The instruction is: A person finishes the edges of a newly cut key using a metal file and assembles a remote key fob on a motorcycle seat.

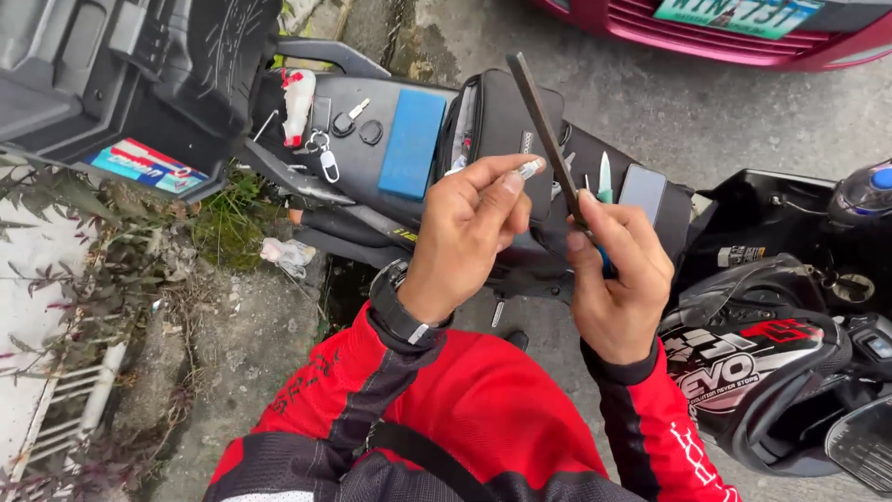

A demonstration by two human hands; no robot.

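Two hands are seen above a black tool bag (502, 121). A small metal piece (530, 168), hard to identify, is pinched by the left hand (465, 237). A dark flat file (544, 130) is gripped by the right hand (618, 279), its lower end hidden inside the fist.

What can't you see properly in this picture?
- Head view: small metal piece pinched by the left hand; fingers cover most of it.
- Flat dark file: its handle is hidden inside the right hand.
- Pink car: cut off by the top edge.
- Helmet: its lower part runs off the bottom edge.
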